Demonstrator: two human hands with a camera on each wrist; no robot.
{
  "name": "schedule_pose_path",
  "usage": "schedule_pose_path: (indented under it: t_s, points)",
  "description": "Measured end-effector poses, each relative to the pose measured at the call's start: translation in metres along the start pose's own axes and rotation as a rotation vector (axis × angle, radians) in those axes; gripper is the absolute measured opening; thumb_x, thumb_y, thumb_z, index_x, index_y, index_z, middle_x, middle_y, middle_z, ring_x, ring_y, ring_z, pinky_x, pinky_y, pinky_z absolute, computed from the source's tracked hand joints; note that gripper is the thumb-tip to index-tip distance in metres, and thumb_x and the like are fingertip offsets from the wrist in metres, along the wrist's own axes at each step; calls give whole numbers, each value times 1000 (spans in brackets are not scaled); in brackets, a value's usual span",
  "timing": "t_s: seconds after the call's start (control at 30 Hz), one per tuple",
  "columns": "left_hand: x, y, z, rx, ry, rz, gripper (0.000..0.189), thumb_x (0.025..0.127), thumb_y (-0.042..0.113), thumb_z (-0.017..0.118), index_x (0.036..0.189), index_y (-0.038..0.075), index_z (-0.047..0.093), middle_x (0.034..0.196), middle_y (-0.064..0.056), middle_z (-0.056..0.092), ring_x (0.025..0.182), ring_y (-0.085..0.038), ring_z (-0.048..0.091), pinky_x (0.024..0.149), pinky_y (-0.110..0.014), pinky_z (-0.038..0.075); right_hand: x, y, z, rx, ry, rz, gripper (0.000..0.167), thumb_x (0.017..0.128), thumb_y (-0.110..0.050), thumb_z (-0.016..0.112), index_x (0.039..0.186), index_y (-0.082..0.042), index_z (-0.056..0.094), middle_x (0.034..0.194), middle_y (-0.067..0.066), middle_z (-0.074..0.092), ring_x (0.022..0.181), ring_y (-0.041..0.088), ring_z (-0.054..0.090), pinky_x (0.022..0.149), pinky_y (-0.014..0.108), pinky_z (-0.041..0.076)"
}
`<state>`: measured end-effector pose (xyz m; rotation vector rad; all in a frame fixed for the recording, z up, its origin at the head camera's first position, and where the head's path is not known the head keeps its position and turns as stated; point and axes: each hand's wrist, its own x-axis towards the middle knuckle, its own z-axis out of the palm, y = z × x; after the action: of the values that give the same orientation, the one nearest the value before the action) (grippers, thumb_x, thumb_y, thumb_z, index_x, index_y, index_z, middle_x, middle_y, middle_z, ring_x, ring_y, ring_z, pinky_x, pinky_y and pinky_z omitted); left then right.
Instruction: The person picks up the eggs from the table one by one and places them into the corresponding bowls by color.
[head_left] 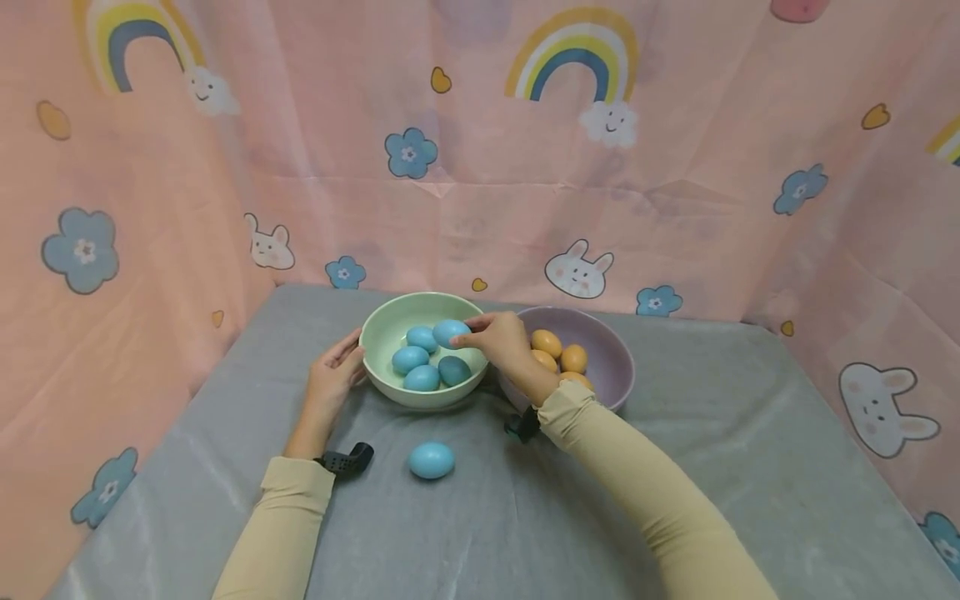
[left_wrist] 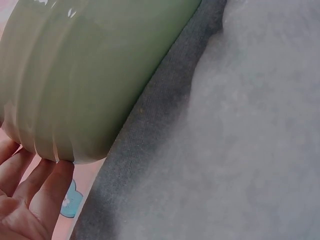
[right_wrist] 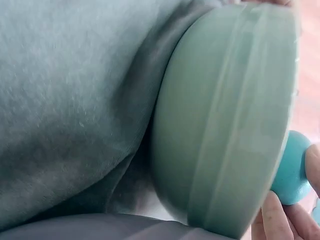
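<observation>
My right hand [head_left: 504,340] pinches a blue egg [head_left: 451,333] between thumb and fingers, over the right side of a light green bowl [head_left: 386,387]. The right wrist view shows this egg [right_wrist: 291,170] just past the bowl's rim. Several blue eggs [head_left: 422,378] lie inside the bowl, one of them darker in shade. Against the bowl's left side rests my left hand [head_left: 332,379]; in the left wrist view its fingertips [left_wrist: 62,169] touch the outer wall, fingers extended.
A purple bowl [head_left: 617,367] holding several orange eggs [head_left: 574,358] stands right of the green one, partly behind my right forearm. One blue egg [head_left: 431,460] lies on the grey cloth [head_left: 480,525] in front of the bowls. A patterned pink curtain [head_left: 487,217] hangs behind and at both sides.
</observation>
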<state>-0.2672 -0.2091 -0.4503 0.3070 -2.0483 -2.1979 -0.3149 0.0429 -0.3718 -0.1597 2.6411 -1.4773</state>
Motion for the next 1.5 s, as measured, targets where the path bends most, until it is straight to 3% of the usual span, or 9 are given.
schedule_pose_path:
  t_s: [0.1,0.27,0.37,0.63,0.83,1.17,1.33,1.5]
  points:
    - [0,-1,0,-3,0,-2,49,102,20,57,149,12,46,155,-6,45,134,-16,53,89,-12,54,7,1,3,-63,-15,-25,44,78,-26,86,116,-6,75,112,11,75,110,26,68,94,37,58]
    - [1,-3,0,2,10,-4,49,102,22,58,149,12,47,154,-5,46,113,3,62,84,-12,55,16,1,7,-171,-46,-61,42,79,-25,86,115,-6,75,110,11,76,108,26,68,93,37,58]
    - [2,-3,0,-5,11,6,49,102,21,58,148,11,47,154,-7,46,104,8,63,83,-11,55,21,1,11,-218,-71,-67,41,78,-23,86,114,-5,75,112,11,75,109,25,68,94,36,57]
    - [2,-3,0,10,9,10,48,102,20,57,149,11,47,154,-6,46,114,2,62,85,-11,54,28,-2,22,-326,-121,-68,43,79,-20,85,116,-3,74,117,9,74,116,25,65,97,34,56]
    - [0,-3,0,0,5,15,48,102,19,57,149,11,47,154,-8,47,107,6,63,84,-12,55,31,-4,26,-379,-151,-57,44,79,-22,85,117,-4,73,118,9,74,120,26,62,103,35,52]
    - [0,1,-1,-18,-2,1,48,103,19,55,149,11,46,155,-8,45,112,3,63,87,-13,55,39,-3,33,-471,-166,-108,36,75,-22,88,105,-5,78,106,7,77,115,24,65,106,33,50]
    - [0,1,-1,2,8,8,47,102,19,56,148,12,48,154,-7,47,118,-3,62,85,-12,55,38,-2,34,-459,-166,-101,29,76,-21,88,100,-6,80,102,7,78,113,24,65,102,33,52]
    - [0,0,1,21,7,5,47,102,19,56,148,13,48,154,-5,47,130,-14,57,85,-12,55,32,1,28,-325,-162,-93,29,80,-17,84,106,-4,78,107,10,77,112,25,66,95,34,56]
